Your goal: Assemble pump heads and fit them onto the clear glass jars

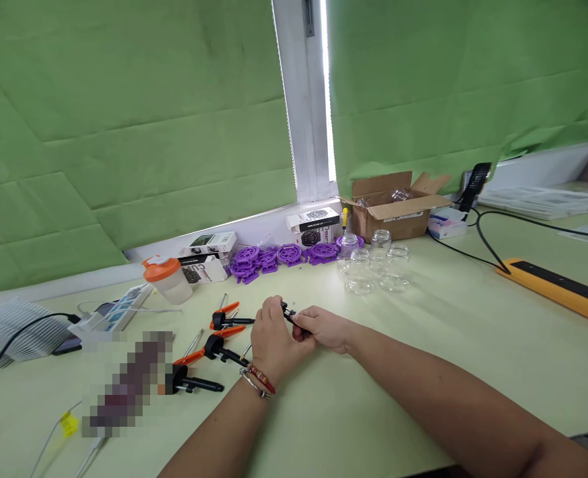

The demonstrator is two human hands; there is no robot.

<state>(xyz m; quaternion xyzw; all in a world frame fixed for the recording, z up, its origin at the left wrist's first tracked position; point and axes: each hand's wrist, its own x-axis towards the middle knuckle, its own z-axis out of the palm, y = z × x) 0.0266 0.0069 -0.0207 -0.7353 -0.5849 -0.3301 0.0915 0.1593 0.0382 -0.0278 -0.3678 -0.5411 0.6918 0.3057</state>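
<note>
My left hand (pixel 275 335), with bracelets at the wrist, is closed around one end of a small black plastic part (pixel 289 310). Opposite it, my right hand (pixel 326 328) pinches the same part between thumb and fingers. Much of the part is hidden, and its exact kind does not show. Left of my hands lie several similar black pieces (pixel 214 346), each a round head with a rod-like stem. Orange pieces (pixel 229 331) and thin metal rods (pixel 193 342) lie among them on the pale table (pixel 373 398).
Several clear jars (pixel 360 272) stand beyond my hands, near purple plastic wheel-like parts (pixel 290 253). An open cardboard box (pixel 393 216) is behind them. On the left are an orange-lidded shaker (pixel 167 277) and a power strip (pixel 127 307); an orange-and-black strip (pixel 557 289) lies right.
</note>
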